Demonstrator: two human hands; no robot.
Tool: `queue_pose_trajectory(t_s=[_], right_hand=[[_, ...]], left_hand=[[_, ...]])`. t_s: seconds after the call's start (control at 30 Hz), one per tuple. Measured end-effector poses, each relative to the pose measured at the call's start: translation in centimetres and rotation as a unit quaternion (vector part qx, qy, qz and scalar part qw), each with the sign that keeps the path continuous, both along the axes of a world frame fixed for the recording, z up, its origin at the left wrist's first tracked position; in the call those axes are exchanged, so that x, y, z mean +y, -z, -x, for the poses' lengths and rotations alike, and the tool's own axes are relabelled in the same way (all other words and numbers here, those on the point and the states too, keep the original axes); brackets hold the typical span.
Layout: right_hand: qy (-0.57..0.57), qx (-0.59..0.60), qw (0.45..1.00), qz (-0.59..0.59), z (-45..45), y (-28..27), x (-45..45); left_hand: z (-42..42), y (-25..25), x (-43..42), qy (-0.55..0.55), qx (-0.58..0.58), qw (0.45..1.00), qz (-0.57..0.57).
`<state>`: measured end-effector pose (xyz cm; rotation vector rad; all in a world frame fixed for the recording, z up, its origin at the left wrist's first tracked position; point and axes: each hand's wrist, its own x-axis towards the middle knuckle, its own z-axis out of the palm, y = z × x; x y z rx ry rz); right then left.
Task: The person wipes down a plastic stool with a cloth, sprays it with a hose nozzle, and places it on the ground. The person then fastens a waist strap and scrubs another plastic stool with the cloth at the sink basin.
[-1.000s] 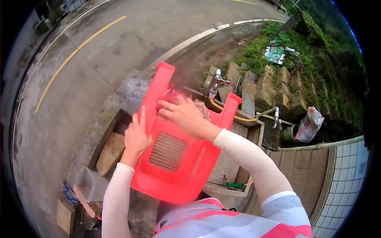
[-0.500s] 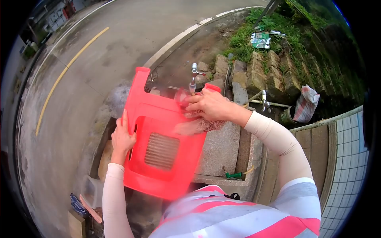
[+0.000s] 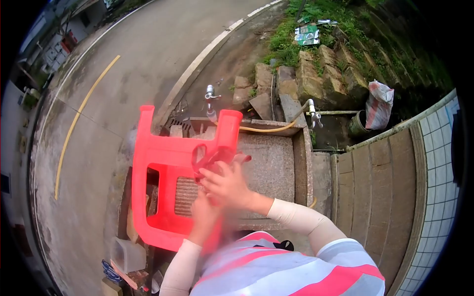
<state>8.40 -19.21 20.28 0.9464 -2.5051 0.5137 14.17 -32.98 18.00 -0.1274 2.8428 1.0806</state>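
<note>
A red plastic stool (image 3: 141, 172) lies tilted over the left part of a stone sink, its legs pointing away from me. My right hand (image 3: 227, 185) is closed on a thin reddish cloth (image 3: 200, 157), pressed against the stool's right side. Close below it, my left hand (image 3: 205, 214) is blurred, its fingers curled in by the right hand and the stool. What those left fingers hold is hidden.
The speckled stone sink (image 3: 303, 163) lies under and right of the stool. One tap (image 3: 211, 96) stands behind it, another tap (image 3: 313, 114) to the right with a yellow hose (image 3: 269, 129). A clear plastic container (image 3: 129, 255) sits lower left. A sack (image 3: 379, 106) stands far right.
My left hand has left the stool's left edge and come over beside my right hand. The stool has turned, and my right hand with the cloth has moved down and left.
</note>
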Motion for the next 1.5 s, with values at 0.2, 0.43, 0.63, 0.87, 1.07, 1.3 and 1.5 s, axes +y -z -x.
queue_pose_trajectory(t_s=[0.2, 0.43, 0.63, 0.87, 1.07, 1.3, 1.5], right_hand=[[0.048, 0.037, 0.996, 0.059, 6.6, 1.9, 2.2], [0.13, 0.062, 0.987, 0.068, 11.7, 2.4, 4.0], [0.008, -0.002, 0.995, 0.102, -0.9, 2.0, 1.1], [-0.066, 0.034, 0.994, 0.075, -1.8, 2.6, 1.0], [0.106, 0.004, 0.991, 0.079, 9.2, 3.3, 3.9], [0.109, 0.06, 0.992, -0.003, 12.0, 0.9, 5.1], [-0.006, -0.04, 0.995, 0.095, 8.3, 3.4, 3.9]], left_hand=[[0.3, 0.2, 0.1, -0.017, 0.04, 0.998, -0.047], [0.6, 1.6, -0.5, -0.021, 0.073, 0.979, -0.187], [0.6, 3.4, -1.8, -0.082, 0.05, 0.947, -0.306], [-0.3, 2.5, -1.7, -0.084, 0.108, 0.95, -0.279], [-0.6, 2.7, -2.6, -0.067, 0.011, 0.971, -0.23], [-1.7, 3.4, -4.7, -0.137, -0.134, 0.821, -0.538], [-3.2, 3.4, -4.7, -0.186, -0.12, 0.824, -0.521]])
